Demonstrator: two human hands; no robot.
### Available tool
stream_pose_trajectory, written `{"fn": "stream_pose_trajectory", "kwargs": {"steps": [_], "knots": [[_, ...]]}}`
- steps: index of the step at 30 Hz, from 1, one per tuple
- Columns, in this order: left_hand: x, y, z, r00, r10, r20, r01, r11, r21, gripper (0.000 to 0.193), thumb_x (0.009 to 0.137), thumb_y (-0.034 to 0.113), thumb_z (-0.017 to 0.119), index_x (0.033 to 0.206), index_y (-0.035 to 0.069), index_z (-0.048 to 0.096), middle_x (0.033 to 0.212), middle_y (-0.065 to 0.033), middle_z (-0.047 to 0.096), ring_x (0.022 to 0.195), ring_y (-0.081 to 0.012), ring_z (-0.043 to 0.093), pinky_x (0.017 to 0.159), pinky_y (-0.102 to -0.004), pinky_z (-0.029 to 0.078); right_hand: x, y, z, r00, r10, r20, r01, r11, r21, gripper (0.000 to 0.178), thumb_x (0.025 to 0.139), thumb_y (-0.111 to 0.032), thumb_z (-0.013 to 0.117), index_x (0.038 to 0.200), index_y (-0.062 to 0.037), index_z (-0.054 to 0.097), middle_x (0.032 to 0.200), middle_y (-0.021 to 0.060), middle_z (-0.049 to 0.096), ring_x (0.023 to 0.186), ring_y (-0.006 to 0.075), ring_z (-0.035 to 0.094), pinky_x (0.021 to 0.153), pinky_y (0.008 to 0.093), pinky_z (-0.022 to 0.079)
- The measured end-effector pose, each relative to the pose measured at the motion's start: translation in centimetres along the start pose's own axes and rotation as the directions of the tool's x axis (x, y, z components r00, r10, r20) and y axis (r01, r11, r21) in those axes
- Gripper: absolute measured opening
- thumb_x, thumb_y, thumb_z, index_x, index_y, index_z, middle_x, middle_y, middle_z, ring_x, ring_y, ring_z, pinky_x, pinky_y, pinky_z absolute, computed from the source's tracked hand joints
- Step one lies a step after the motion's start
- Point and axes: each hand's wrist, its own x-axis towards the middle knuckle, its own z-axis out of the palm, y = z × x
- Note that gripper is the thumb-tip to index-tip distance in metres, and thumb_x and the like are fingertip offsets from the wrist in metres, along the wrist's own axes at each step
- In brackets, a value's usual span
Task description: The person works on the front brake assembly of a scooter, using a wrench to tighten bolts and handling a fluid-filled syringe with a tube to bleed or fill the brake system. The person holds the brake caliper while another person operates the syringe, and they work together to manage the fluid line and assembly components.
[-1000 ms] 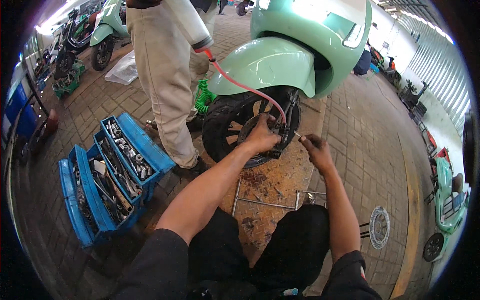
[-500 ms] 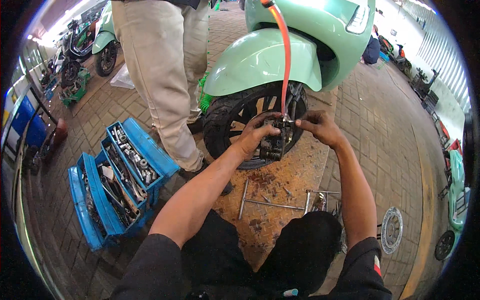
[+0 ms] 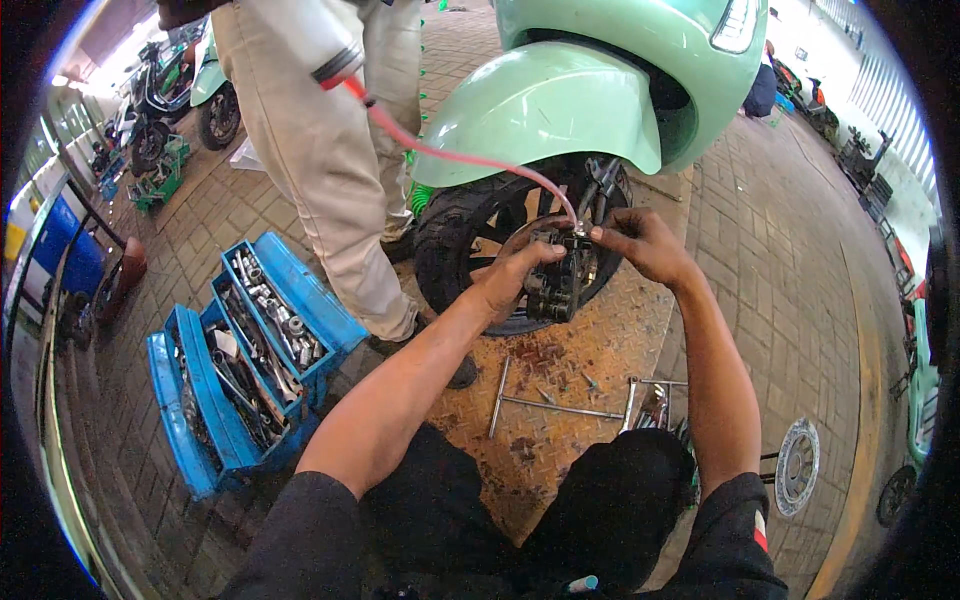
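Note:
My left hand (image 3: 515, 272) is closed around a black brake caliper (image 3: 553, 290) in front of the scooter's front wheel (image 3: 460, 235). A clear hose with red fluid (image 3: 480, 162) ends at a small fitting on top of the caliper. At that fitting my right hand (image 3: 645, 248) has thumb and forefinger pinched together; what lies between them is too small to make out. The hose's other end joins the red-and-black cap of a whitish bottle (image 3: 318, 45), blurred, in front of a standing person (image 3: 290, 150); no hand on it shows.
An open blue toolbox (image 3: 255, 360) with sockets and wrenches lies at the left. On the rusty metal plate (image 3: 540, 450) below rest a T-handle wrench (image 3: 560, 407) and loose bolts. A ribbed metal disc (image 3: 797, 467) is at the right. The green scooter fender (image 3: 540, 110) overhangs the wheel.
The bottle has come into view at the upper left, and the hose now slants toward it instead of rising straight up. Both hands keep their places at the caliper. The view has shifted slightly.

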Motion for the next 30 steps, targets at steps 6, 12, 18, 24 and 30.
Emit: {"fn": "stream_pose_trajectory", "kwargs": {"steps": [6, 12, 18, 24, 30], "knots": [[-0.1, -0.2, -0.8, 0.948, 0.270, 0.171, -0.308, 0.913, 0.268, 0.103, 0.070, 0.047, 0.080, 0.146, 0.008, 0.024, 0.138, -0.0146, 0.041, 0.128, -0.0246, 0.040, 0.109, -0.0398, 0.031, -0.1, -0.8, 0.0, 0.994, 0.109, -0.004, -0.109, 0.990, -0.086, 0.047, 0.086, -0.046, 0.066, 0.089, 0.0013, 0.068, 0.077, 0.0083, 0.064, 0.075, 0.0161, 0.057, 0.072, 0.0345, 0.047], [-1.6, -0.2, 0.9, 0.912, 0.405, 0.068, -0.378, 0.761, 0.527, 0.104, 0.057, 0.036, 0.092, 0.139, 0.006, 0.035, 0.129, -0.0119, 0.049, 0.122, -0.0227, 0.046, 0.103, -0.0364, 0.038, 0.6, -0.9, -0.6, 0.993, 0.110, 0.054, -0.115, 0.987, 0.109, 0.044, 0.086, -0.049, 0.065, 0.073, -0.0073, 0.061, 0.064, -0.0032, 0.045, 0.060, 0.0084, 0.040, 0.053, 0.0263, 0.030], [-1.6, -0.7, 2.8, 0.942, 0.257, -0.218, -0.210, 0.954, 0.215, 0.073, 0.063, 0.039, 0.088, 0.117, 0.002, 0.054, 0.108, -0.0074, 0.062, 0.104, -0.0191, 0.057, 0.098, -0.0349, 0.043, 0.9, -1.3, -0.5, 0.986, 0.107, 0.131, -0.124, 0.984, 0.126, 0.044, 0.086, -0.049, 0.065, 0.088, -0.0049, 0.065, 0.080, 0.0017, 0.055, 0.075, 0.0122, 0.048, 0.068, 0.0284, 0.036], [-0.6, -2.9, 2.3, 0.925, 0.332, -0.182, -0.198, 0.835, 0.514, 0.095, 0.065, 0.039, 0.086, 0.134, -0.001, 0.034, 0.127, -0.0153, 0.049, 0.119, -0.0246, 0.049, 0.103, -0.0366, 0.039, 0.0, 0.9, -0.4, 0.977, 0.201, 0.066, -0.205, 0.977, 0.057, 0.051, 0.084, -0.051, 0.065, 0.096, -0.0013, 0.068, 0.093, 0.0095, 0.064, 0.088, 0.0178, 0.056, 0.081, 0.0329, 0.043], [-1.7, -0.4, 2.5, 0.980, 0.198, -0.026, -0.130, 0.729, 0.672, 0.128, 0.056, 0.037, 0.092, 0.145, -0.003, 0.010, 0.143, -0.0189, 0.033, 0.133, -0.0302, 0.037, 0.112, -0.0384, 0.030, -0.6, 0.6, -1.4, 0.963, 0.257, 0.085, -0.260, 0.965, 0.031, 0.056, 0.082, -0.056, 0.065, 0.092, -0.0009, 0.067, 0.087, 0.0076, 0.062, 0.084, 0.0188, 0.054, 0.077, 0.0331, 0.043]]}}
